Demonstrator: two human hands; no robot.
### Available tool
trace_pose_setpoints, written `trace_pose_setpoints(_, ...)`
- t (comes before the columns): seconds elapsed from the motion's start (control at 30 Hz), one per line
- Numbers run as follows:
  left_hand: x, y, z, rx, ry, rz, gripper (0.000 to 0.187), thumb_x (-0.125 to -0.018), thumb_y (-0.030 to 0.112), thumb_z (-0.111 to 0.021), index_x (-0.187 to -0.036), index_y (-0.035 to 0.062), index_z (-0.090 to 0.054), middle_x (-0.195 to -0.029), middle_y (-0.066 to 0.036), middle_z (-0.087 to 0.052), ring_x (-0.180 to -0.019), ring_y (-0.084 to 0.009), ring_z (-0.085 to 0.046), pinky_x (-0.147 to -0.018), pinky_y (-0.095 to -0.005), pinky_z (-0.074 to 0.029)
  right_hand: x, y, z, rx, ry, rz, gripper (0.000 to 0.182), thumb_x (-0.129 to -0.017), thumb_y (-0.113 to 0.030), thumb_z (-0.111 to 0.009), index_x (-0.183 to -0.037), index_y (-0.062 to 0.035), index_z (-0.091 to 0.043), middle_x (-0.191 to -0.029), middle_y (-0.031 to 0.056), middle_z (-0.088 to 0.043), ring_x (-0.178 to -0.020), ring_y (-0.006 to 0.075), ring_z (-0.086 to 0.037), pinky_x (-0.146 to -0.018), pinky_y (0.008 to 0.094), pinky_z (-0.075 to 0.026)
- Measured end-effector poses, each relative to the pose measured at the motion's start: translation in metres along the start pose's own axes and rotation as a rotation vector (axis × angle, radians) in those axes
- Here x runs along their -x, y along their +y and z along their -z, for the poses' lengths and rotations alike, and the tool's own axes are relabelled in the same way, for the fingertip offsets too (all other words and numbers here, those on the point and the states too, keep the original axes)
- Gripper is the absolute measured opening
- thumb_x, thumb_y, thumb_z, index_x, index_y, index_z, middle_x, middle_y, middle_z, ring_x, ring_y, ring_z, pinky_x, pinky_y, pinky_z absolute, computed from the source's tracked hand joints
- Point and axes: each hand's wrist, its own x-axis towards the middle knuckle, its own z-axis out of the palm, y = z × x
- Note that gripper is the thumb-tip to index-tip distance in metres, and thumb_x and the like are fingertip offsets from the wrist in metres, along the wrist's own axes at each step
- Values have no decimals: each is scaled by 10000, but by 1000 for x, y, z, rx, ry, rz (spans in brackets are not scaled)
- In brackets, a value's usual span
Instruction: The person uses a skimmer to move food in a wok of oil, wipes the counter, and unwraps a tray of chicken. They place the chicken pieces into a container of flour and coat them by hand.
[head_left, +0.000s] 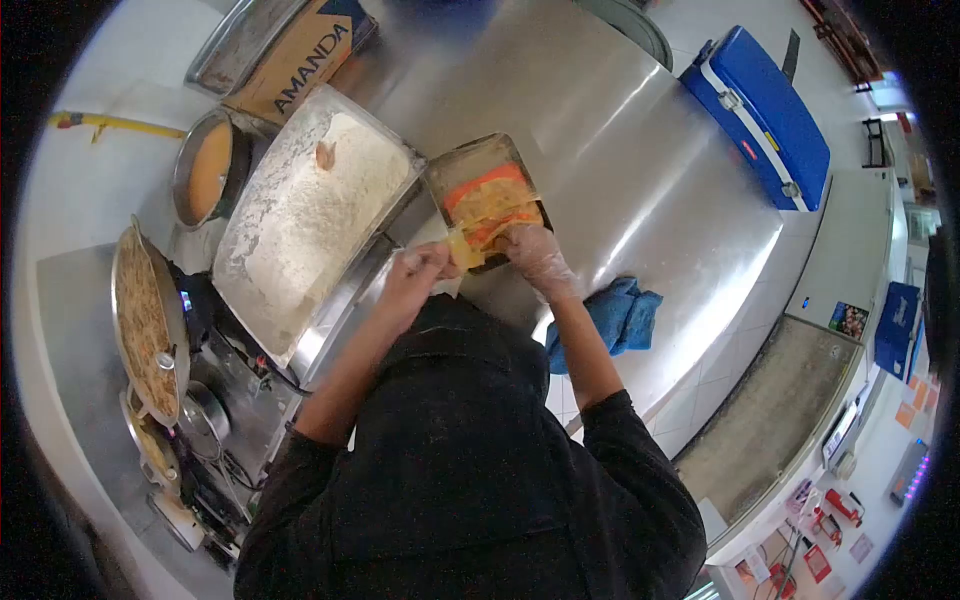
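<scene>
On the steel table lies a small dark-rimmed tray (462,170) holding orange and yellowish food (492,197). My left hand (425,268), in a clear glove, is closed at the tray's near left corner, with a pale yellow strip (464,250) pinched in its fingers. At the near right part of the tray, my gloved right hand (537,256) has its fingers curled down on the food; what they hold is hidden. A large tray of white flour (310,200) with a small brown piece (325,155) on it stands to the left.
A pot of orange liquid (210,168) and a wide pan (148,320) are at the left, below a cardboard box (300,65). A blue cloth (612,318) lies right of my right forearm. A blue cooler (765,120) stands at the table's far right.
</scene>
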Motion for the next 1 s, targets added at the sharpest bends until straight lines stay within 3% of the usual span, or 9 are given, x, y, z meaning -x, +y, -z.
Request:
trace_pose_setpoints(0.23,11,-55,-6,193,-60,193,314,-986,304,-548,-1019,4,-636,-900,-26,-622,-840,-122,-577,-769,-269,-480,-20,-32,-31,125,-313,-87,193,-823,-186,-546,-904,-78,-684,-836,181,-670,-816,327,-659,-750,439,-516)
trace_pose_setpoints(0.33,9,-56,6,189,-39,172,325,-987,315,-544,-1032,7,-638,-911,-29,-633,-842,-112,-582,-766,-263,-477,-25,-32,-26,6,-176,-131,197,-820,-182,-549,-916,-75,-684,-886,194,-675,-869,317,-659,-794,429,-513)
trace_pose_setpoints(0.43,2,-53,25,273,46,119,337,-985,325,-546,-1048,8,-640,-911,-35,-641,-847,-115,-589,-763,-265,-475,-32,-9,-44,16,-238,-247,225,-851,-237,-573,-953,-63,-673,-916,158,-686,-883,325,-651,-816,399,-512)
trace_pose_setpoints(0.63,2,-49,50,313,60,113,311,-981,288,-557,-1088,9,-646,-927,-45,-649,-851,-138,-604,-785,-284,-487,-27,11,-58,-467,97,-193,284,-832,-289,-633,-968,-45,-682,-956,131,-698,-949,278,-657,-853,397,-502)
trace_pose_setpoints(0.7,1,-62,38,275,23,133,322,-981,299,-557,-1076,5,-649,-937,-44,-649,-859,-136,-605,-791,-280,-486,-29,-7,-88,-591,105,-420,314,-831,-330,-633,-987,-64,-689,-958,124,-700,-958,288,-658,-849,402,-503)
trace_pose_setpoints(0.83,11,-54,15,-114,-137,123,366,-981,334,-552,-1005,-15,-657,-883,-21,-661,-812,-106,-602,-781,-258,-487,-54,-44,-98,-75,-275,-931,612,-834,-580,-582,-1065,-20,-673,-1074,194,-668,-1035,314,-632,-901,401,-489)
trace_pose_setpoints(0.87,13,-49,16,-120,-132,90,389,-982,351,-544,-1001,-19,-662,-852,-19,-667,-774,-101,-598,-755,-263,-487,-57,-45,-107,-40,-153,-958,646,-835,-608,-557,-1116,-34,-653,-1124,177,-651,-1056,322,-622,-891,399,-491)
trace_pose_setpoints(0.97,12,-58,31,-112,-47,95,409,-982,374,-539,-1008,-13,-667,-861,-25,-670,-784,-105,-595,-744,-271,-481,-50,-43,-89,-11,-340,-740,640,-842,-566,-578,-1160,-12,-618,-1145,169,-636,-1072,341,-606,-904,397,-488)
trace_pose_setpoints(1.0,10,-60,36,-36,-15,95,415,-979,383,-541,-1010,-11,-668,-864,-26,-670,-787,-106,-594,-741,-272,-478,-43,-36,-88,-117,-204,-653,615,-855,-544,-575,-1168,-16,-613,-1146,163,-635,-1075,343,-603,-911,398,-485)
